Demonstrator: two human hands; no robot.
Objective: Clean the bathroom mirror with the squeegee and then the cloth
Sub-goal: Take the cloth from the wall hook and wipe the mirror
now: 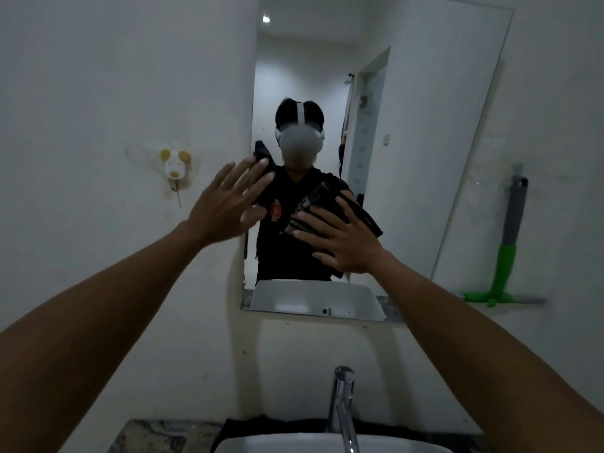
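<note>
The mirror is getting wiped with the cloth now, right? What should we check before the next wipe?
1. Cloth pressed flat on the mirror under the right hand: ok.
2. Left hand free, fingers spread at the mirror's left edge: ok.
3. Squeegee out of the way, hanging on the wall to the right: ok.
4. Streaks left on the glass: cannot tell, picture is dim.
5. Tap below clear of the arms: ok.

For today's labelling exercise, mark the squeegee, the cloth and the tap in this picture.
squeegee (pixel 512 223): head view, on the grey handle.
cloth (pixel 366 214): head view, on the dark fabric above the right hand's fingers.
tap (pixel 341 403): head view, on the chrome body.
</note>
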